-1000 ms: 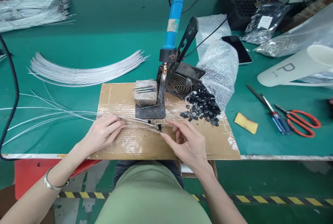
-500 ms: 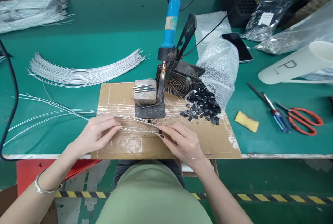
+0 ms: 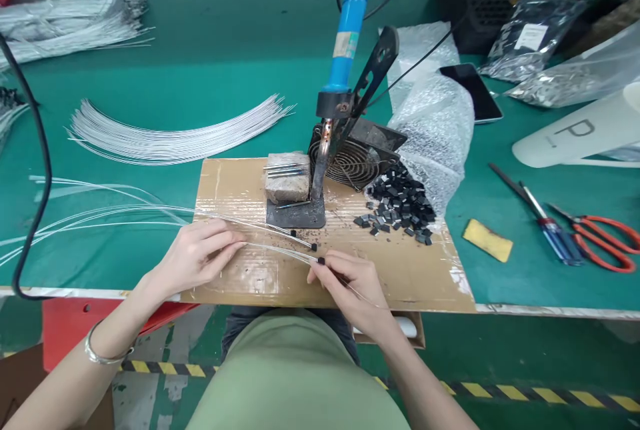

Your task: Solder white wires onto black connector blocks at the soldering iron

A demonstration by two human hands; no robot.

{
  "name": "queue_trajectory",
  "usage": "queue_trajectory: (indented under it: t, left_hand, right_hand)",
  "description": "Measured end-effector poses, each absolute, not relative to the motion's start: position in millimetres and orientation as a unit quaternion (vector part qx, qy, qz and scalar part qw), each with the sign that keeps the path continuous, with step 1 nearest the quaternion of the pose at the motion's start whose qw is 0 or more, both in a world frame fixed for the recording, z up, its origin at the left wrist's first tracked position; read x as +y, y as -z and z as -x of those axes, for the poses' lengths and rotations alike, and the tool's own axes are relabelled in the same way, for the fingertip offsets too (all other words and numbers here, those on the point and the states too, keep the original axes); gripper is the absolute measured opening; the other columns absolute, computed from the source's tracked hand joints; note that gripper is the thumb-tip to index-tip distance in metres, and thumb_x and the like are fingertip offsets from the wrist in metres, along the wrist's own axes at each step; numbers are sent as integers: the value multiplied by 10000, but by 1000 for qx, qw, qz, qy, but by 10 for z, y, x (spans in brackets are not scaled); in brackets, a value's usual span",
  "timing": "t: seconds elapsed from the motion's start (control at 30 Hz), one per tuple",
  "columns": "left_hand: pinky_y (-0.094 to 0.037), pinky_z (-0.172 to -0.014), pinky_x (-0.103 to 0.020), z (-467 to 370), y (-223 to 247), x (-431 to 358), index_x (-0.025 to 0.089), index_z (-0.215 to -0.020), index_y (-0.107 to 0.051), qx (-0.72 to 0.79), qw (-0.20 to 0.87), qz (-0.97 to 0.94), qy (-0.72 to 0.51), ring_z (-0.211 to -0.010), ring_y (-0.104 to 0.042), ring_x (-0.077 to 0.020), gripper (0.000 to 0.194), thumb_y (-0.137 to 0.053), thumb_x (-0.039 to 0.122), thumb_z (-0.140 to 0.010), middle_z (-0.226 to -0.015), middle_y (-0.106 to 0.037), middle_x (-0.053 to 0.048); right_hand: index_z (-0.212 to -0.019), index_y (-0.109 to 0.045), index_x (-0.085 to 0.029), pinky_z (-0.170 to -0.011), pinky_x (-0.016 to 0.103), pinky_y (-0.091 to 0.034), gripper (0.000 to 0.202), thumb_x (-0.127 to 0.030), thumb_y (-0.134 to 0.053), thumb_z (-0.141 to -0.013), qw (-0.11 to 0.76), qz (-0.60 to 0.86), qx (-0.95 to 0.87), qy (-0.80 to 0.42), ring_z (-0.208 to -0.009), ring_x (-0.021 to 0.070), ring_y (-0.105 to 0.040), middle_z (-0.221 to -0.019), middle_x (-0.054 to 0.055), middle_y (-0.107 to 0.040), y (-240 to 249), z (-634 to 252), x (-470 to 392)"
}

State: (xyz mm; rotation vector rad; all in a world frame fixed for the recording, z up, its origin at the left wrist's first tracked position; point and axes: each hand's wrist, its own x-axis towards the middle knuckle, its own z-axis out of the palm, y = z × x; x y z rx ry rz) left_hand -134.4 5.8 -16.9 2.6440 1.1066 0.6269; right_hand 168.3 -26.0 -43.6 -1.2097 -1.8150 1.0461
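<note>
Several thin white wires (image 3: 115, 211) run from the left across the cardboard, and my left hand (image 3: 200, 251) pinches them between thumb and fingers. Two of their ends, capped with small black pieces (image 3: 313, 247), extend past that hand above the cardboard. My right hand (image 3: 353, 287) is closed on the end of another group of the wires, beside a black end piece (image 3: 321, 261). A thin wire also lies along the right palm. Just beyond the hands, a blue-handled soldering iron (image 3: 341, 70) points down at a metal stand plate (image 3: 300, 217).
Loose black pieces (image 3: 405, 203) are heaped at the right of the cardboard sheet (image 3: 240, 283). A bundle of white wires (image 3: 175, 140) lies behind. At right are a yellow sponge (image 3: 487, 240), a screwdriver (image 3: 553, 230) and orange-handled scissors (image 3: 605, 240). A small round fan (image 3: 350, 160) stands behind the iron.
My right hand has moved slightly down and toward me, so the wire ends have spread apart. The left hand keeps its pinch. The whole view has shifted a little.
</note>
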Motion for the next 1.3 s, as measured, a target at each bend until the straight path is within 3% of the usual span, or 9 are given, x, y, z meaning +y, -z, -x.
queue_trajectory:
  t: [0.13,0.27,0.5,0.73,1.0,1.17,1.3]
  left_hand:
    - [-434,-642,-302,1337,240,46,163,-1053,-698,373,75,-901,-209,-723,-594,-176,117,-636,96,-979,-846,-715,-54]
    - [-457,-683,-322,1328,308,47,166,-1044,-683,377,52,-902,-206,-748,-604,-196,99,-645,105,-977,-857,-722,-61]
    - [-509,-730,-326,1346,339,41,163,-1108,-669,379,47,-902,-202,-824,-646,-202,162,-637,81,-972,-947,-747,-77]
    - [-503,-810,-404,1362,346,15,176,-1110,-689,406,1,-890,-207,-903,-637,-254,184,-700,130,-932,-1057,-703,-124]
    - [-512,-905,-499,1115,309,155,144,-1301,-623,469,32,-865,-177,-1041,-611,-329,354,-650,306,-988,-1178,-685,-178]
    - [-562,-852,-396,901,343,177,163,-1104,-657,471,101,-856,-186,-959,-648,-249,156,-581,278,-1031,-1041,-678,-114]
    - [-580,-813,-329,760,421,109,164,-1058,-659,462,134,-853,-203,-921,-671,-207,136,-536,220,-1054,-1010,-677,-95]
  right_hand:
    - [-675,-703,-189,-449,223,-355,450,-318,-533,-1072,344,497,-685,-407,-456,88,-468,-543,-45,-506,446,-1680,-238]
    - [-775,-736,-183,-529,230,-412,283,-288,-636,-1018,355,510,-696,-360,-558,107,-539,-648,-20,-589,511,-1691,-226]
    - [-954,-743,-169,-596,250,-466,112,-280,-724,-964,388,509,-725,-255,-595,114,-531,-736,-5,-595,712,-1767,-255]
    - [-1149,-717,-124,-595,255,-521,289,-329,-748,-947,363,499,-765,-182,-624,129,-585,-851,42,-650,680,-1782,-240]
    - [-1060,-745,-125,-624,257,-533,116,-160,-663,-985,356,486,-781,-163,-625,130,-626,-846,54,-712,748,-1739,-221]
    - [-1066,-752,-131,-662,268,-545,139,-149,-636,-993,361,489,-779,-152,-639,138,-637,-864,63,-726,767,-1662,-163]
    - [-1087,-749,-150,-648,263,-537,156,-171,-616,-1007,368,496,-770,-161,-626,132,-617,-846,48,-702,749,-1644,-151]
